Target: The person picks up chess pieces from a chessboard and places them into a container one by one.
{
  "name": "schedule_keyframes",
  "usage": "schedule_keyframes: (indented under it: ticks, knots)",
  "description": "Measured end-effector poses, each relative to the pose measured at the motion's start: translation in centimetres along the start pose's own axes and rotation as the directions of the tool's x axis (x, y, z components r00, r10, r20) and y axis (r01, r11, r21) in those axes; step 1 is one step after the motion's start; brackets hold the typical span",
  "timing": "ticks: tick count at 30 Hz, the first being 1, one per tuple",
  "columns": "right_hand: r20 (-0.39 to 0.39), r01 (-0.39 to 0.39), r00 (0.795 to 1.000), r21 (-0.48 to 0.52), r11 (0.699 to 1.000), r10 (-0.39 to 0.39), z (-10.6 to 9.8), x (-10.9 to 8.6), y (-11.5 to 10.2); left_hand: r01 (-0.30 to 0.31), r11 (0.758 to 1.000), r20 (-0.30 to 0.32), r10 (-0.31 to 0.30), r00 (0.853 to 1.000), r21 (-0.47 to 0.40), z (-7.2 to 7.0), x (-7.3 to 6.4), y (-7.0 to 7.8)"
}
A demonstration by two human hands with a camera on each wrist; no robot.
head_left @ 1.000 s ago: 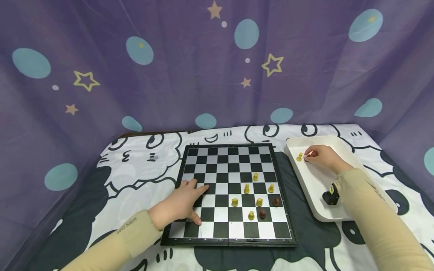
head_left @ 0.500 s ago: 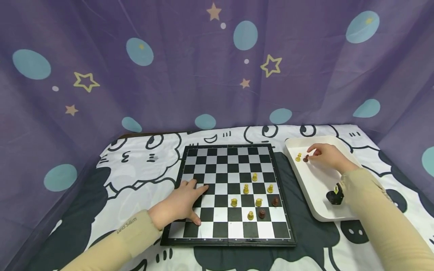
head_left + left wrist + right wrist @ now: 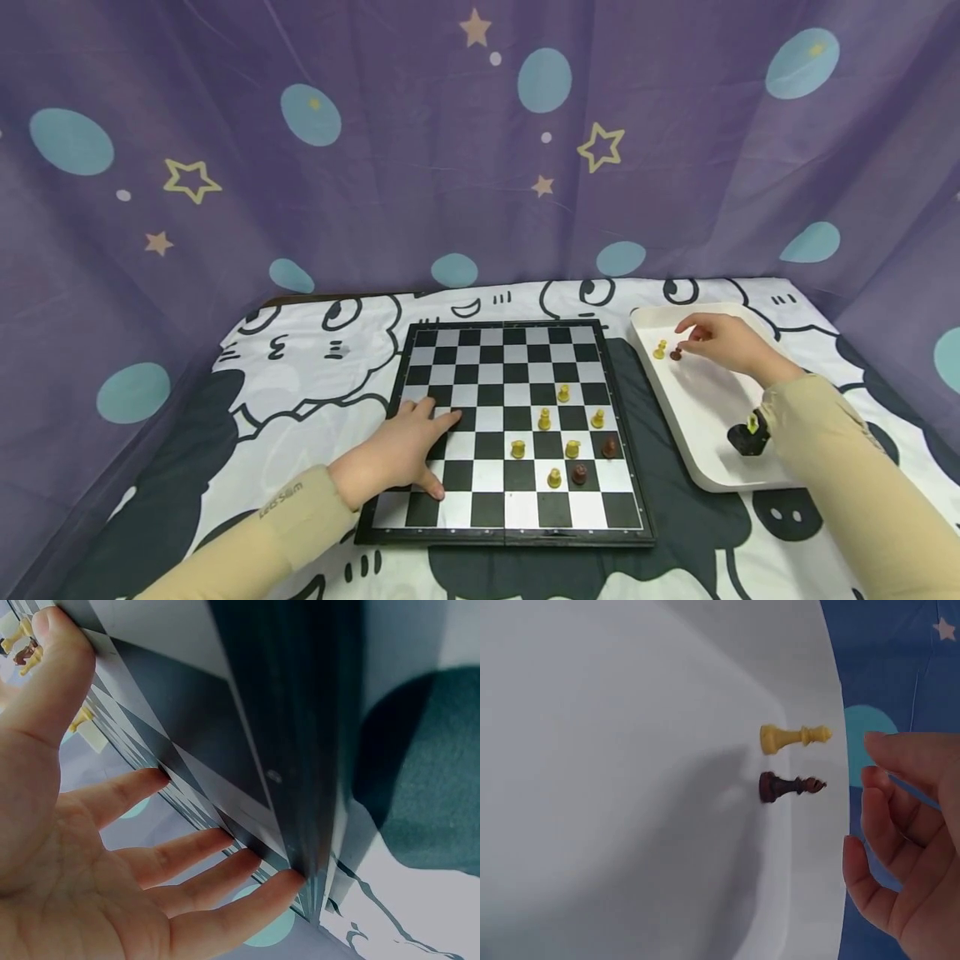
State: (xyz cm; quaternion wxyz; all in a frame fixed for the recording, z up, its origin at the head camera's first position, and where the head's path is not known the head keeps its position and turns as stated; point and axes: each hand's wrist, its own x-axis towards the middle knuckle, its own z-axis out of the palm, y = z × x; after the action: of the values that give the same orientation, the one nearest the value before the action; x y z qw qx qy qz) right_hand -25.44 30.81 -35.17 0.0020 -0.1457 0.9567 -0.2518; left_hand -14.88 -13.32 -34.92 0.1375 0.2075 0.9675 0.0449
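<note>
My left hand point(image 3: 397, 446) rests with spread, straight fingers on the left part of a black-and-white chessboard point(image 3: 491, 467). In the left wrist view its fingertips point(image 3: 289, 881) touch the squares near the board's edge. Over the white tray point(image 3: 712, 458) on the right, my right hand point(image 3: 723, 340) hovers with loosely bent fingers and nothing between them. Just beyond its fingertips, a dark brown bishop point(image 3: 784, 787) stands upright in the tray. Close beside that piece is an upright yellow chess piece point(image 3: 787, 739).
Several yellow chess pieces point(image 3: 544, 419) and two dark brown ones, including one at the right edge point(image 3: 609, 447), stand on the board's right half. A cartoon-print cloth point(image 3: 315, 358) covers the table. Behind it hangs a purple curtain point(image 3: 420, 167).
My right hand has let go of the brown bishop, which now stands beside the yellow piece, and has drawn back slightly to the right. My left hand stays put.
</note>
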Motion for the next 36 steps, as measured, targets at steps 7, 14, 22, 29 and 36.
schedule_keyframes:
  ticks: [7,14,22,29,36]
  knots:
    - [0.03,0.03,0.999,0.044,0.999,-0.031,0.0,-0.2,-1.7,-0.011,1.0,-0.011,0.011,1.0,0.002,0.2,0.1,-0.2]
    - [0.054,0.077,0.995,0.071,0.995,-0.081,0.4,-0.6,-3.0,-0.016,1.0,-0.02,0.016,1.0,-0.007,0.4,0.1,-0.3]
    - [0.036,0.167,0.985,0.059,0.984,-0.169,0.6,-1.0,-4.4,-0.013,1.0,-0.021,0.013,1.0,-0.004,0.3,0.0,-0.2]
    - [0.083,0.194,0.976,0.07,0.978,-0.2,0.7,-1.5,-6.5,-0.018,1.0,-0.023,0.018,1.0,-0.001,0.3,0.0,-0.2]
    - [0.114,0.258,0.958,0.05,0.965,-0.262,0.8,-1.9,-8.8,-0.013,1.0,-0.012,0.013,1.0,0.007,0.3,0.1,-0.2]
